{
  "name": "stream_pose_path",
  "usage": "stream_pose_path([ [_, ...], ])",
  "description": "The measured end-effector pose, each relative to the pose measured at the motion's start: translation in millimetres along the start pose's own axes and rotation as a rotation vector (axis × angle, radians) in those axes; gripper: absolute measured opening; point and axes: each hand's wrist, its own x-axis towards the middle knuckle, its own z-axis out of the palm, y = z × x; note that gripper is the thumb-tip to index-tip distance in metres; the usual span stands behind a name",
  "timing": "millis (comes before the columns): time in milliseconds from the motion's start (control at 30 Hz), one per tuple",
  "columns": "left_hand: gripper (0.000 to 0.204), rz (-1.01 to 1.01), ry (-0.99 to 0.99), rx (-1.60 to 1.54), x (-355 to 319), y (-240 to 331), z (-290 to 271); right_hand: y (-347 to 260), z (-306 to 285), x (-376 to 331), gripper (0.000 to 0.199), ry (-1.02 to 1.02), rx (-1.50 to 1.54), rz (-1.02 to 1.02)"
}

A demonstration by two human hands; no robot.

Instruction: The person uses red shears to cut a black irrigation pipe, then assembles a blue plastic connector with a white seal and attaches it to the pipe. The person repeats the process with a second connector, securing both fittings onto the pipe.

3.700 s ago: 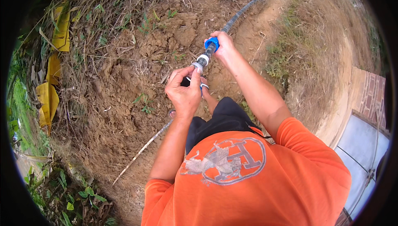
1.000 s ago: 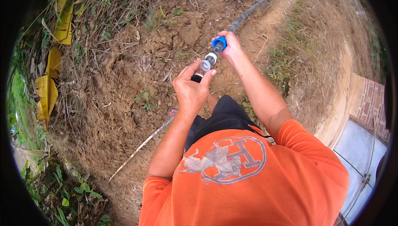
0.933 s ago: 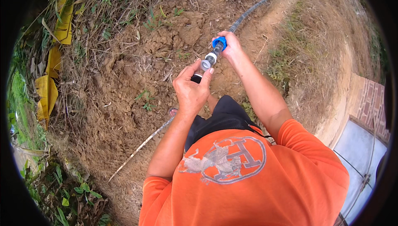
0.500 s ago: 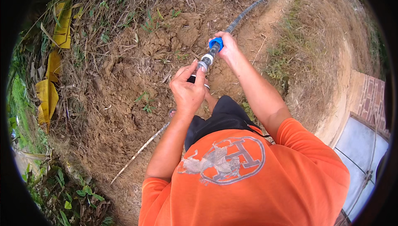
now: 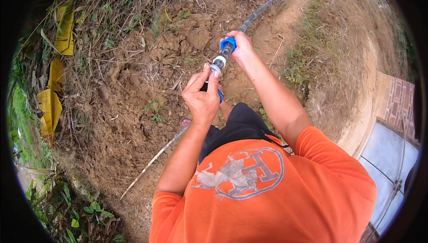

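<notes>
The person holds a pipe coupling out over the dug-up soil (image 5: 133,95): the right hand (image 5: 243,49) has its grip closed round the blue nut (image 5: 228,43) where the black pipe (image 5: 267,6) enters, the left hand (image 5: 201,98) is wrapped round the near end of the grey fitting (image 5: 218,62). With the 2 halves held in mid-air, a slight tilt could cross the threads, or grit off the ground could foul the joint.

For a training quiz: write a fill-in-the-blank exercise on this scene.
1. The right hand grips a ____ coupling on the black pipe.
2. The left hand holds the pipe end just ____ the coupling.
3. The ground under the hands is bare ____.

Missing: blue; below; soil
</notes>
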Motion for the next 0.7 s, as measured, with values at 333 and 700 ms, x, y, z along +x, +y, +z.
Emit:
stream_pose_path([
  [333, 0.033, 0.358, 0.129, 0.142, -3.4, -27.3, 16.2, -0.9, -8.2, -2.4, 0.013, -0.079, 0.018, 0.011],
  [700, 0.028, 0.433, -0.097, 0.409, 18.3, 2.6, 3.1, -5.9, -9.1, 1.6, 0.009, -0.054, -0.132, 0.001],
])
